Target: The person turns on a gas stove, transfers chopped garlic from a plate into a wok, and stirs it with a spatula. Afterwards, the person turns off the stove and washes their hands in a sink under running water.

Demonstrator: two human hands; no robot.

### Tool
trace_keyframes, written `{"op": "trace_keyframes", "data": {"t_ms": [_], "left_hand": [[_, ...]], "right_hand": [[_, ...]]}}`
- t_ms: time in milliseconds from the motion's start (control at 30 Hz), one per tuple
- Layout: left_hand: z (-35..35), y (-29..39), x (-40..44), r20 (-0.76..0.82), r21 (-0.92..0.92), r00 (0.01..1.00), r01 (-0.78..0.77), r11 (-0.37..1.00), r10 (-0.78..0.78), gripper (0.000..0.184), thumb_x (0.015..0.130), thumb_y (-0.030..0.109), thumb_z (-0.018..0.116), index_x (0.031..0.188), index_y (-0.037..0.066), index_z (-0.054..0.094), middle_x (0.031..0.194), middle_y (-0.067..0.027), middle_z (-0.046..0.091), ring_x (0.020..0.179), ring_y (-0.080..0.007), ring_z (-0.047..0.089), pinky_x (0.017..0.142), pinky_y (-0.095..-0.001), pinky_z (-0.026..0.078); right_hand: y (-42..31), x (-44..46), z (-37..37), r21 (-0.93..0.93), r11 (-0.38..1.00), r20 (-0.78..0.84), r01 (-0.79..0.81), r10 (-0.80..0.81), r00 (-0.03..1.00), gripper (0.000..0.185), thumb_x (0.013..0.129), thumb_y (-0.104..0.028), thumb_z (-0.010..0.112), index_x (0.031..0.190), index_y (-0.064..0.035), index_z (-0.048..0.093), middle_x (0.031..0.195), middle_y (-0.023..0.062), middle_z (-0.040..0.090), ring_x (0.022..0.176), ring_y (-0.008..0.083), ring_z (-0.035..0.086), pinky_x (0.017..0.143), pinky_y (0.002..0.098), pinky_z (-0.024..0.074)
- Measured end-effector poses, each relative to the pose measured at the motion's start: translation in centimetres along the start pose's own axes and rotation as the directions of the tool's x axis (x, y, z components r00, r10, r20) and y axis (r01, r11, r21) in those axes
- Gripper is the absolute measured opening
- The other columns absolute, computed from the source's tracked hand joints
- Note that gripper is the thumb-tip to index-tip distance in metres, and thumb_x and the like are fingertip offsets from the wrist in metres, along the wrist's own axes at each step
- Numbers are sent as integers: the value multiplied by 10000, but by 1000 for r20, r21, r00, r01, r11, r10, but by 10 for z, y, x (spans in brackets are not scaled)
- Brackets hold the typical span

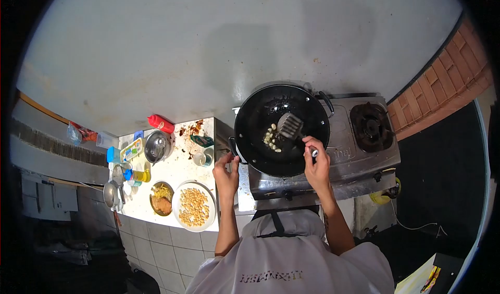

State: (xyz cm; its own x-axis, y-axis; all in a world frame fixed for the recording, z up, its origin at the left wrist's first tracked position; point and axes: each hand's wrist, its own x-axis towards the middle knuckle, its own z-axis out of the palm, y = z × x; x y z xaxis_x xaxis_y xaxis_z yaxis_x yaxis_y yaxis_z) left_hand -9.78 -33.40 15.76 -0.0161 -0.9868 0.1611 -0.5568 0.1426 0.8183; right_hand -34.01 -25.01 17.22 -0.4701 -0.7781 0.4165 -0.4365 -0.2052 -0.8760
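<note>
A black wok (260, 156) with two loop handles sits on the left side of the gas stove. Several pale pieces that look like garlic cloves (270, 137) lie inside it, left of the slotted spatula head. My right hand (318, 170) is closed around the handle of the slotted spatula (290, 126), whose head rests in the wok. At the wok's left rim, my left hand (226, 175) has its fingers bent around the lower end of the wok's left handle (232, 145); the exact contact is partly hidden.
A second burner (372, 127) is on the right of the stove (338, 171). On the side table (177, 161) at left are a plate of chickpea-like pieces (194, 205), a bowl of food (162, 199), a metal bowl (157, 147), a red bottle (161, 123) and a glass (200, 160).
</note>
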Motion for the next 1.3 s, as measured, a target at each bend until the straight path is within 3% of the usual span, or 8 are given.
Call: {"op": "trace_keyframes", "data": {"t_ms": [233,367,433,633,733,900,1100,1300], "left_hand": [[-2,4,0,-5,6,1000,-30,1000,30,264,853,133,707,1039,-54,695,892,-191,695,841,-297,654,785,-378,488],[-4,1,2,6,2,998,-56,998,56,263,847,128,709,1036,-55,696,896,-194,695,837,-296,658,791,-374,494],[-4,2,2,9,-11,997,-73,997,74,264,845,128,711,1037,-54,696,894,-195,695,832,-296,660,787,-372,496],[-5,0,4,11,34,998,-66,997,65,268,837,116,717,1039,-59,693,881,-199,696,825,-289,669,780,-364,501],[-4,1,3,8,9,998,-64,998,64,263,830,112,724,1034,-51,698,882,-190,698,837,-285,666,785,-367,501],[-4,3,5,28,24,998,-52,998,52,266,829,113,724,1032,-57,698,881,-197,696,833,-284,663,785,-370,500],[-2,-5,4,14,32,998,-63,998,63,272,832,130,723,1031,-53,700,889,-200,695,838,-294,659,795,-374,501],[-3,-3,5,24,29,999,-35,999,34,276,834,133,721,1037,-54,697,893,-203,696,831,-294,664,787,-373,505]], "right_hand": [[1,-6,9,64,998,57,22,-26,998,154,883,69,571,1020,8,538,1048,165,633,941,322,645,812,341,501],[3,-2,7,59,996,-2,60,-60,998,158,878,78,573,1016,7,537,1057,171,629,928,308,646,803,335,502],[0,3,5,-53,995,9,88,-88,996,173,871,93,575,1015,5,537,1068,170,628,913,283,646,791,323,503],[-2,-5,8,119,993,79,-21,11,997,171,872,84,577,1018,8,535,1046,165,631,870,300,641,778,325,502],[-5,4,6,-95,985,-11,145,-147,989,185,864,99,584,1021,14,533,1047,165,636,859,293,643,783,312,498],[-3,-6,9,73,997,101,-8,1,995,188,865,99,583,1025,13,534,1047,175,633,902,300,641,791,330,505],[-1,2,8,-106,983,-9,148,-149,989,179,868,78,591,1026,17,535,1047,184,630,911,328,642,795,364,515],[-12,-5,11,68,996,61,61,-65,996,179,867,89,587,1024,17,539,1053,183,636,901,321,656,793,355,521]]}}
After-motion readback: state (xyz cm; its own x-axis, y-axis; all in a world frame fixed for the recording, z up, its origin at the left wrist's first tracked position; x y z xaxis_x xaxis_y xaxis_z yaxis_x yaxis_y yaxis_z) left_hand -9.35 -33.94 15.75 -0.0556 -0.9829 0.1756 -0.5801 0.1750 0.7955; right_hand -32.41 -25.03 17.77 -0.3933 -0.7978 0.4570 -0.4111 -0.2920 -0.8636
